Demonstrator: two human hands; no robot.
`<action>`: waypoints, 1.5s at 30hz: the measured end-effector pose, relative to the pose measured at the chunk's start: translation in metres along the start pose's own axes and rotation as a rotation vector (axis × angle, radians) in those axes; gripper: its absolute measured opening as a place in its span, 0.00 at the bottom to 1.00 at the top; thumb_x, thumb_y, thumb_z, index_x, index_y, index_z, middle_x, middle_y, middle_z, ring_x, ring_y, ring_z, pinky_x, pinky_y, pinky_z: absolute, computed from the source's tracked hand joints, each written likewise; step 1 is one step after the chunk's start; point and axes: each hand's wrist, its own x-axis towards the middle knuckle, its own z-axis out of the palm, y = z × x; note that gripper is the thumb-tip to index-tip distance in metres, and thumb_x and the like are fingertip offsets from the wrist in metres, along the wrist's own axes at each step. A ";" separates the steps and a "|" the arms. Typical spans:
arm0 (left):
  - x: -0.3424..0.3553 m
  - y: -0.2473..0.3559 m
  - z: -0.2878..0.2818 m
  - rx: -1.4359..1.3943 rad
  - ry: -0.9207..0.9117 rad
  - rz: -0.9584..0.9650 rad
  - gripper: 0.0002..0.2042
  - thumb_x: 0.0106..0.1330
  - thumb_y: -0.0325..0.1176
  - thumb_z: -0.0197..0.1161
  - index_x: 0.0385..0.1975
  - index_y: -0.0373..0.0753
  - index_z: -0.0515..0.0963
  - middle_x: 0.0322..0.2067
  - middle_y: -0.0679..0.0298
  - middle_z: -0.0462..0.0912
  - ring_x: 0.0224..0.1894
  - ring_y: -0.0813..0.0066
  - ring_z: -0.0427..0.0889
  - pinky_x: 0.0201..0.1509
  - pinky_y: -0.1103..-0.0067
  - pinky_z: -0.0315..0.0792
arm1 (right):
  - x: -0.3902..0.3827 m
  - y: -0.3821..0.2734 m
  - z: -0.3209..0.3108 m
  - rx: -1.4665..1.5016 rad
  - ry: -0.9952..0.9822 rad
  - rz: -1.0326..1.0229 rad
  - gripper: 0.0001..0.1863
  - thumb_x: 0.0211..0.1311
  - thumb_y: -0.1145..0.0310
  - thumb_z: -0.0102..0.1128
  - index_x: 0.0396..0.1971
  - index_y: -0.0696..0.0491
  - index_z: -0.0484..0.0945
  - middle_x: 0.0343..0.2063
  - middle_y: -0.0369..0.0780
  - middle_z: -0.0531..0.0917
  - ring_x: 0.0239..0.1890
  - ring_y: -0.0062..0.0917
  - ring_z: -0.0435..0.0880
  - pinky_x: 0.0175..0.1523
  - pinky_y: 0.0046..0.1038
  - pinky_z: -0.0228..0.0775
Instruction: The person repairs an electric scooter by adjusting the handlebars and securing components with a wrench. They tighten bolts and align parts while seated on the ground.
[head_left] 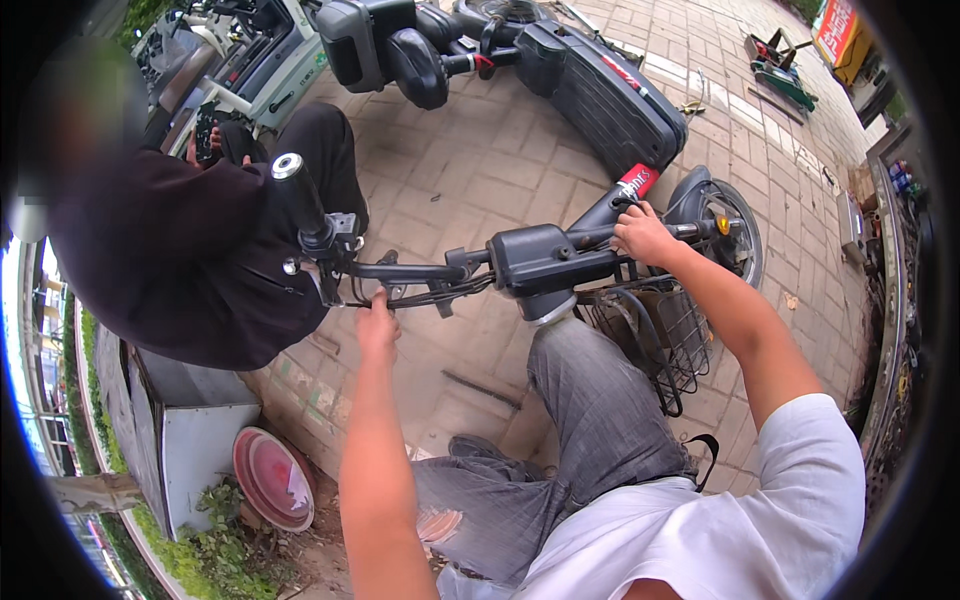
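A black electric scooter point(610, 90) stands in front of me, its handlebar point(410, 272) turned crosswise above my knee. Black cables point(440, 294) run below the bar into a dark boxy housing point(545, 258) at its middle. My left hand point(378, 325) is closed at the cables under the left part of the bar, near the left grip point(295, 190). On the far side of the bar's right part, my right hand point(645, 235) is closed around a small black piece. That piece is mostly hidden by the fingers. A wire basket point(685, 350) hangs below the housing.
A person in dark clothes point(190, 250) crouches close by on the left. A red basin point(273, 478) leans by a metal box point(205, 440). A thin dark bar point(482, 389) lies on the paving. Green equipment point(785, 80) stands far right; a cluttered rack point(900, 250) lines the right side.
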 end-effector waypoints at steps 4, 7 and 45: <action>0.004 -0.006 -0.003 0.164 0.064 0.093 0.16 0.70 0.44 0.56 0.24 0.42 0.64 0.13 0.71 0.63 0.10 0.83 0.59 0.12 0.81 0.51 | -0.005 -0.007 0.012 -0.009 0.090 0.050 0.14 0.61 0.56 0.60 0.27 0.52 0.79 0.32 0.39 0.76 0.46 0.36 0.73 0.63 0.44 0.57; 0.021 -0.025 -0.022 0.277 0.176 0.124 0.16 0.70 0.44 0.56 0.24 0.41 0.65 0.13 0.70 0.64 0.10 0.82 0.60 0.12 0.81 0.51 | 0.004 -0.014 0.003 0.058 0.139 -0.043 0.13 0.59 0.58 0.62 0.25 0.52 0.76 0.30 0.38 0.75 0.42 0.34 0.74 0.59 0.39 0.59; -0.018 0.005 -0.002 -0.212 -0.213 -0.225 0.07 0.69 0.38 0.57 0.39 0.42 0.74 0.20 0.73 0.66 0.15 0.84 0.58 0.17 0.83 0.51 | 0.032 0.044 0.035 1.064 -0.003 1.213 0.12 0.59 0.72 0.56 0.20 0.64 0.78 0.15 0.42 0.78 0.12 0.28 0.76 0.17 0.31 0.66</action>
